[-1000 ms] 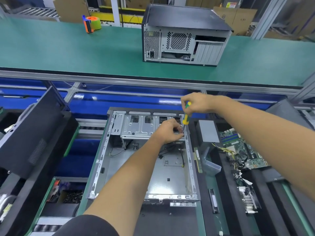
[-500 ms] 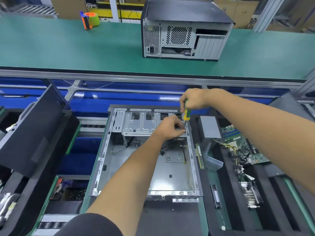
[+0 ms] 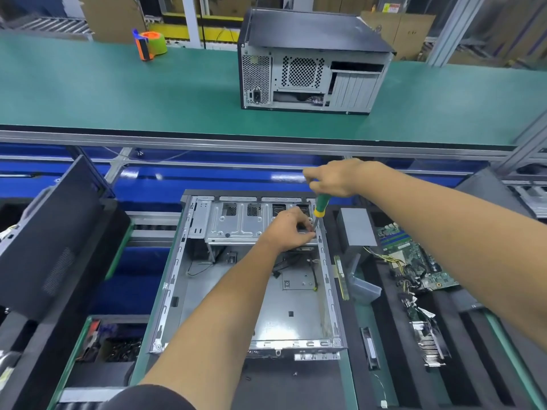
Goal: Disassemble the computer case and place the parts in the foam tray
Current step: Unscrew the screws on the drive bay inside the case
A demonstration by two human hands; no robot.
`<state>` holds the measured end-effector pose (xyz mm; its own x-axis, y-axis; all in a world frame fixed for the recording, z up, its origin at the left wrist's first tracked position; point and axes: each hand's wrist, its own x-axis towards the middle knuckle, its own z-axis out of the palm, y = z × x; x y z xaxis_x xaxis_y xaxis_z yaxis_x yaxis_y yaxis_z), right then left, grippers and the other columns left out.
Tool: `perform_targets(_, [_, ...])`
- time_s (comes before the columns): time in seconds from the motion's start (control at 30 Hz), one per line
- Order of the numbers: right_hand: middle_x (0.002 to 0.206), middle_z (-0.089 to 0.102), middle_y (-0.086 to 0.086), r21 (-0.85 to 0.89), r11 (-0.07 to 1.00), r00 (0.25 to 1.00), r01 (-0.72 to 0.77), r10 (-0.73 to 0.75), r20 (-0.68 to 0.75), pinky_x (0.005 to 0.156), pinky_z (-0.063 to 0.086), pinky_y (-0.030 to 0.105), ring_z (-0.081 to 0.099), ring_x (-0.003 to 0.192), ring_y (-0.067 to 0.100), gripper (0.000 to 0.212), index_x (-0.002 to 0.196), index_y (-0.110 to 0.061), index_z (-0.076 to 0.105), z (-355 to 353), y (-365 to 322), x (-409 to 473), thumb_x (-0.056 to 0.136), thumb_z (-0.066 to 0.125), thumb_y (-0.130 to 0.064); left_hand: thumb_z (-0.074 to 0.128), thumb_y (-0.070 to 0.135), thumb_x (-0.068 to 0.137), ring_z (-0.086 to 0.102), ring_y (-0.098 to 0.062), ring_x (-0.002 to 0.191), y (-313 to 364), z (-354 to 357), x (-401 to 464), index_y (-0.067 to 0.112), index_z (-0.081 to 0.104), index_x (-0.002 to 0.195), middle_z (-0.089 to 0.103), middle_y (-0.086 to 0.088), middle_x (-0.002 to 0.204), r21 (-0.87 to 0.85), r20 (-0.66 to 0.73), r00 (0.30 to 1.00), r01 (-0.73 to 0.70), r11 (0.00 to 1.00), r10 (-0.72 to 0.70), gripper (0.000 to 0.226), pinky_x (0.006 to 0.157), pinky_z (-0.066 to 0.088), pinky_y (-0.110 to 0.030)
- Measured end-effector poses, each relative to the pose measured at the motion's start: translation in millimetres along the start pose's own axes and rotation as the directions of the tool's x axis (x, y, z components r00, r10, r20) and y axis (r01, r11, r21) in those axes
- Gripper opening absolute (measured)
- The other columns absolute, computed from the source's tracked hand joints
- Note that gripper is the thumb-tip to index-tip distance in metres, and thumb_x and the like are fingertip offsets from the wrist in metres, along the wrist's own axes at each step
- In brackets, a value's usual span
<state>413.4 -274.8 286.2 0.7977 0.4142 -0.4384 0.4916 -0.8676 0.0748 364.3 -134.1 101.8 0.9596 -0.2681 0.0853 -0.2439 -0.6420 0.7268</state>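
green-handled screwdriver [image 3: 321, 205] gripped by right hand [image 3: 334, 177]; left hand [image 3: 288, 229] pinches the case [image 3: 296, 318] bracket.

The open grey sheet-metal computer case [image 3: 236, 294] lies flat, its silver drive cage [image 3: 239, 224] at the far end. The black foam tray [image 3: 393, 335] lies just right, holding a green circuit board [image 3: 414, 255].

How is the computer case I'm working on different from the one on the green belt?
The open case lies flat, side panel off, interior nearly bare; the belt case sits closed under a dark cover, rear facing you. The right hand drives a screwdriver into the open case; the belt case is untouched. Both are grey metal.
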Motion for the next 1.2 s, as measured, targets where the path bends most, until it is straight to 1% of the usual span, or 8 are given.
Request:
perform_targets(0.1, [0.094, 0.053, 0.008, 0.164, 0.983, 0.995, 0.081, -0.090, 0.050, 0.059, 0.036, 0.036, 0.047, 0.068, 0.025, 0.028, 0.113, -0.025, 0.049, 1.7, -1.0, 1.2, 0.089, 0.056, -0.012, 0.080, 0.029, 0.084, 0.056, -0.007, 0.088, -0.6, -0.8, -0.3, 0.018, 0.078, 0.090, 0.062, 0.004, 0.101, 0.005, 0.009, 1.000, -0.014, 1.000, 0.014, 0.012, 0.079, 0.044, -0.017])
perform_targets(0.27, [0.087, 0.055, 0.003, -0.059, 0.998, 0.999, 0.014, -0.016, -0.032, 0.062, 0.037, 0.037, 0.053, 0.078, 0.025, 0.019, 0.111, -0.029, 0.046, 3.5, -4.1, -0.6, 0.100, 0.044, -0.045, 0.079, 0.028, 0.083, 0.054, 0.004, 0.079, 0.7, -1.7, -1.0, 0.017, 0.078, 0.088, 0.060, 0.009, 0.095, 0.006, 0.012, 1.000, 0.003, 1.000, -0.003, 0.012, 0.071, 0.036, -0.005])
perform_targets(0.47, [0.098, 0.060, 0.010, 0.089, 0.988, 0.992, 0.125, -0.123, -0.019, 0.062, 0.037, 0.036, 0.059, 0.086, 0.033, 0.034, 0.113, -0.027, 0.048, 7.7, -1.8, 1.3, 0.084, 0.059, -0.012, 0.079, 0.029, 0.084, 0.053, -0.001, 0.083, 1.0, -2.4, -1.4, 0.017, 0.078, 0.089, 0.062, 0.007, 0.099, 0.005, 0.027, 1.000, -0.003, 1.000, 0.003, 0.013, 0.078, 0.040, -0.013])
perform_targets(0.53, [0.093, 0.060, 0.010, 0.131, 0.984, 0.992, 0.123, -0.122, -0.015, 0.062, 0.038, 0.037, 0.056, 0.079, 0.031, 0.026, 0.110, -0.025, 0.048, 8.9, -2.2, -0.1, 0.089, 0.061, -0.019, 0.079, 0.030, 0.084, 0.055, -0.002, 0.087, 1.3, -2.3, -1.8, 0.018, 0.078, 0.090, 0.062, 0.006, 0.101, 0.004, 0.028, 1.000, -0.001, 1.000, 0.001, 0.014, 0.081, 0.043, -0.016])
perform_targets(0.7, [0.079, 0.051, -0.001, -0.178, 0.981, 0.995, 0.074, -0.084, -0.048, 0.056, 0.030, 0.034, 0.047, 0.067, 0.017, 0.009, 0.099, -0.031, 0.039, 5.5, -1.6, 1.6, 0.101, 0.040, -0.039, 0.080, 0.032, 0.083, 0.057, -0.006, 0.090, 3.6, -2.8, -1.4, 0.021, 0.078, 0.088, 0.061, 0.009, 0.099, -0.005, 0.020, 1.000, 0.015, 1.000, -0.015, 0.012, 0.081, 0.045, -0.019])
perform_targets(0.87, [0.097, 0.056, 0.008, 0.166, 0.974, 0.988, 0.156, -0.154, -0.020, 0.063, 0.040, 0.039, 0.052, 0.078, 0.028, 0.028, 0.104, -0.022, 0.050, 6.3, -6.2, -0.1, 0.084, 0.067, -0.014, 0.081, 0.028, 0.083, 0.061, -0.012, 0.093, 3.5, -3.8, -2.7, 0.015, 0.077, 0.089, 0.064, 0.003, 0.100, -0.008, 0.014, 1.000, 0.010, 1.000, -0.010, 0.015, 0.085, 0.051, -0.027])
perform_targets(1.03, [0.079, 0.055, 0.005, -0.157, 0.986, 0.990, 0.052, -0.071, -0.118, 0.058, 0.033, 0.037, 0.047, 0.065, 0.024, 0.015, 0.103, -0.024, 0.038, 3.5, -2.5, 0.2, 0.104, 0.033, -0.038, 0.080, 0.030, 0.083, 0.056, -0.007, 0.088, 4.5, -3.3, -2.3, 0.018, 0.076, 0.088, 0.059, 0.009, 0.096, -0.006, 0.015, 1.000, 0.013, 1.000, -0.013, 0.014, 0.080, 0.044, -0.020])
perform_targets(1.2, [0.091, 0.055, 0.011, 0.188, 0.976, 0.994, 0.109, -0.112, 0.008, 0.062, 0.037, 0.039, 0.046, 0.070, 0.027, 0.029, 0.109, -0.021, 0.046, 2.3, -3.2, -0.4, 0.087, 0.062, -0.012, 0.080, 0.027, 0.083, 0.060, -0.010, 0.092, 3.7, -4.3, -3.0, 0.015, 0.079, 0.091, 0.063, 0.004, 0.100, -0.010, 0.017, 1.000, 0.001, 1.000, -0.001, 0.014, 0.084, 0.048, -0.021])
